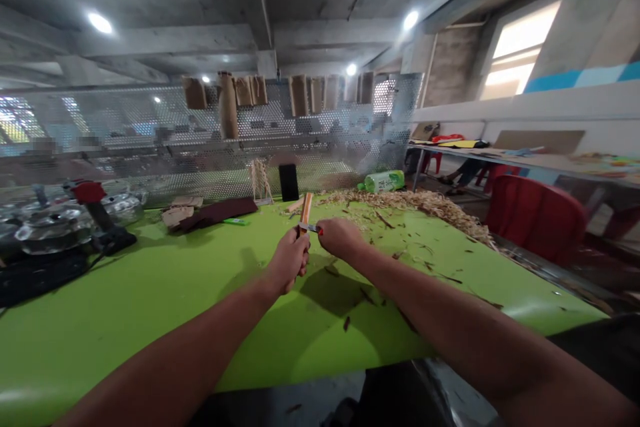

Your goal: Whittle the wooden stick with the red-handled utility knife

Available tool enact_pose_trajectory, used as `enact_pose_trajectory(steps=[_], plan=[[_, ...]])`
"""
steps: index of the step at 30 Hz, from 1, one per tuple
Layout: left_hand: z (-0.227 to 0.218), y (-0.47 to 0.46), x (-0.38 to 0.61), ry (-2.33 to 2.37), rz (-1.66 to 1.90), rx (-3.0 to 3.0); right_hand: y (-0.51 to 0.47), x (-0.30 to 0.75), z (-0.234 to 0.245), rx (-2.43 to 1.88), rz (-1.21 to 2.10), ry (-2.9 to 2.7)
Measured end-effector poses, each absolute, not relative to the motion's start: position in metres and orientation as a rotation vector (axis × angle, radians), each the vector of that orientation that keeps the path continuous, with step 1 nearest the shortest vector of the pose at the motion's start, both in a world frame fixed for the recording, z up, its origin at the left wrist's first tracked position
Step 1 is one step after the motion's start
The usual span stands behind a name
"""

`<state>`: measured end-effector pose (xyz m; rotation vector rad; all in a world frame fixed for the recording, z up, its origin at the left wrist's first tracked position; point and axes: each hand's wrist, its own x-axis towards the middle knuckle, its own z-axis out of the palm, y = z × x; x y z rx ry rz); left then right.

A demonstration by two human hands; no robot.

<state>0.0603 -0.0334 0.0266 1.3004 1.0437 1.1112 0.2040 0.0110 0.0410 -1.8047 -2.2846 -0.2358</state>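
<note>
My left hand (290, 257) is closed around the lower end of a flat wooden strip (307, 205), which stands upright, pale on one face and orange-brown along the edge. My right hand (341, 238) is wrapped round a knife (315, 229); a bit of red handle shows at the fist. The blade points left and lies against the strip just above my left fingers. Both hands are over the green table (170, 307). Beyond them, a small piece of pale wood (295, 205) lies near the strip.
Curled wood shavings (425, 203) are heaped at the right back, beside a green plastic bottle (383, 181) on its side. A black phone-like slab (288, 182) stands against the perforated metal screen (330, 153). Sandpaper-like sheets (220, 213) lie left; a red chair (535, 217) is right.
</note>
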Motion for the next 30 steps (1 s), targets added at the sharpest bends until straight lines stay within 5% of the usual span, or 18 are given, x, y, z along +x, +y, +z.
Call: enact_pose_trajectory(steps=[19, 30], plan=[[0.037, -0.048, 0.064, 1.042, 0.960, 1.302, 0.031, 0.226, 0.047, -1.917, -0.279, -2.068], [0.027, -0.063, 0.063, 0.921, 0.880, 1.418, 0.065, 0.307, 0.055, -2.150, 0.081, -1.505]])
